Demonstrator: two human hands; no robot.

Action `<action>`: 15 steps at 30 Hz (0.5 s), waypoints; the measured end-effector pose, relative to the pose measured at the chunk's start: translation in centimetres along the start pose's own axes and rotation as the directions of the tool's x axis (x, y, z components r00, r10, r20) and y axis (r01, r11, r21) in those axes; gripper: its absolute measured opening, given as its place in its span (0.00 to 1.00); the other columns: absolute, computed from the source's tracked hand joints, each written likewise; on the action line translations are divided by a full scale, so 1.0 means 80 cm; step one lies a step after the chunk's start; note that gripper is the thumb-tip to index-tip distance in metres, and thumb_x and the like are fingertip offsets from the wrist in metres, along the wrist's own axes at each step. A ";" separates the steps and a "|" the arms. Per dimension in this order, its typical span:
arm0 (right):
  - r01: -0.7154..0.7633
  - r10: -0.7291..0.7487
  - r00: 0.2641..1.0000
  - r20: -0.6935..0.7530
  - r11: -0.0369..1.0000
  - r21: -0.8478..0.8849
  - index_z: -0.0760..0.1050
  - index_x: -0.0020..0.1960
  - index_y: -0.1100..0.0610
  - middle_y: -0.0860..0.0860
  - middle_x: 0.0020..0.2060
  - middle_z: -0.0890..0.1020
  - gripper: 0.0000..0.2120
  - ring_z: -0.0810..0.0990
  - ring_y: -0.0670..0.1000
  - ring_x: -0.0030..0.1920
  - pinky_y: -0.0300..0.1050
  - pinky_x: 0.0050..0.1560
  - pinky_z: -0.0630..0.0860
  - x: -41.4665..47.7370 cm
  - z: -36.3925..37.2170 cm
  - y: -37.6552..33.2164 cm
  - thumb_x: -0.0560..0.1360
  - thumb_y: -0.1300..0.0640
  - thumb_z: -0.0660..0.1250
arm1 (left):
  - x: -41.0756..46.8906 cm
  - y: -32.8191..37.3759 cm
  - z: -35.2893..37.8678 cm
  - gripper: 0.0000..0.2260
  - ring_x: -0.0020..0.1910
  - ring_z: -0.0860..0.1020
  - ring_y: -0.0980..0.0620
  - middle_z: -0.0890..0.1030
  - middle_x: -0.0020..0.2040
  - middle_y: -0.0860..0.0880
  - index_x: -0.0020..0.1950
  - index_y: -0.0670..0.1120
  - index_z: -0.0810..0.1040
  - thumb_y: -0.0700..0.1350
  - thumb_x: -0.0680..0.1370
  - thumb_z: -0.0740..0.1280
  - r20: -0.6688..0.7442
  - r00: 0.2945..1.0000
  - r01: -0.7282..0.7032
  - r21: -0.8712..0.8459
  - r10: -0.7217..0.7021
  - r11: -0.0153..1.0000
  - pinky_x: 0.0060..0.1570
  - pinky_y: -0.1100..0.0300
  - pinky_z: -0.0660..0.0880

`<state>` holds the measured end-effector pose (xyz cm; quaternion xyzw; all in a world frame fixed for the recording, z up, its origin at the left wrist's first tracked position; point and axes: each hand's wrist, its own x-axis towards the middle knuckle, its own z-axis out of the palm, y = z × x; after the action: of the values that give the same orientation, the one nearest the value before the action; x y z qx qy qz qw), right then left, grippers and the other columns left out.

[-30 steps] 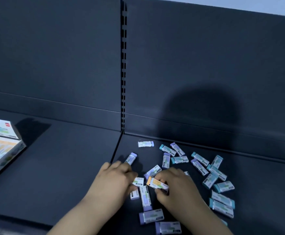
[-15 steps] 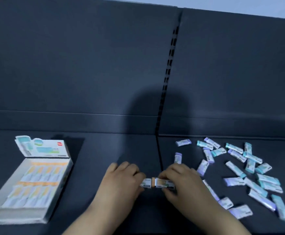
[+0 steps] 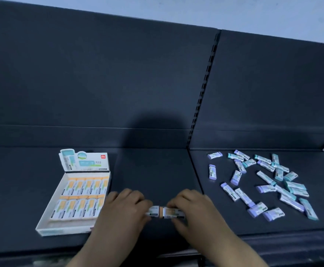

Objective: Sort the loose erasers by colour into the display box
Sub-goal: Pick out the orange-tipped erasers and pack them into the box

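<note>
**Hands.** Both hands are over the near middle of the dark shelf [image 3: 147, 170], just right of the display box [image 3: 61, 231]. The left hand [image 3: 126, 209] has its fingers curled and pinches the left eraser [image 3: 153, 211] by its left end. The right hand [image 3: 193, 211] also has its fingers curled and pinches the right eraser [image 3: 173, 212] by its right end. The two erasers lie in one line and meet end to end between the hands, with an orange band at the joint. It cannot be told whether they rest on the shelf or are held just above it.

**Display box.** The box sits on the left part of the shelf, with its printed lid [image 3: 91, 162] standing upright at the far edge. The boxed erasers [image 3: 84, 205] are orange and form two rows, one far and one near, lying side by side. The near right corner of the box is hidden behind the left forearm.

**Loose stock.** The remaining erasers are scattered on the right section of the shelf, well apart from the box. The purple erasers [image 3: 212, 171] lie mostly on the left and near sides of the scatter. The teal erasers [image 3: 309, 209] lie mostly on its far and right sides. Several overlap or touch.

**Surroundings.** A dark back panel [image 3: 99, 83] rises behind the shelf. A slotted upright [image 3: 203, 97] divides it into left and right sections.
</note>
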<state>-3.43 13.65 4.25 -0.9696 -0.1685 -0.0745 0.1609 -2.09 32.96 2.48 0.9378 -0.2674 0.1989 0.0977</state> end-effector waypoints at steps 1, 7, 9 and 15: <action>0.010 -0.011 1.000 0.022 1.000 0.021 0.76 0.47 0.44 0.42 0.42 0.77 0.11 0.77 0.48 0.45 0.45 0.43 0.72 -0.002 -0.001 -0.003 0.65 0.51 0.62 | -0.005 0.002 -0.004 0.19 0.36 0.76 0.55 0.78 0.36 0.58 0.38 0.56 0.82 0.52 0.51 0.82 0.002 1.000 0.013 0.001 -0.013 1.000 0.39 0.60 0.66; 0.028 -0.037 0.993 0.116 0.996 0.086 0.75 0.54 0.45 0.44 0.49 0.75 0.16 0.73 0.49 0.54 0.45 0.53 0.68 -0.014 0.004 -0.023 0.69 0.47 0.56 | -0.035 0.001 -0.026 0.18 0.35 0.79 0.53 0.79 0.36 0.56 0.39 0.54 0.83 0.51 0.52 0.82 0.021 0.998 0.058 -0.005 -0.058 0.998 0.40 0.60 0.68; 0.029 -0.040 0.992 0.121 0.996 0.090 0.75 0.56 0.45 0.43 0.51 0.75 0.15 0.72 0.48 0.55 0.44 0.54 0.67 -0.014 0.010 -0.036 0.70 0.48 0.59 | -0.045 -0.007 -0.031 0.18 0.35 0.79 0.53 0.79 0.36 0.57 0.39 0.55 0.83 0.52 0.52 0.82 0.046 0.997 0.068 -0.004 -0.068 0.998 0.38 0.60 0.70; -0.013 0.004 0.996 0.084 0.995 0.099 0.76 0.54 0.44 0.43 0.49 0.75 0.11 0.73 0.47 0.53 0.44 0.55 0.67 0.004 0.035 -0.092 0.72 0.50 0.65 | -0.073 -0.057 -0.051 0.18 0.35 0.78 0.54 0.79 0.35 0.58 0.39 0.55 0.83 0.53 0.52 0.82 0.059 0.996 0.066 -0.034 -0.064 0.997 0.33 0.59 0.74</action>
<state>-5.43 21.27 3.77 -0.9634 -0.1744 -0.0245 0.2021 -5.46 40.62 3.31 0.9494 -0.2428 0.1637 0.1132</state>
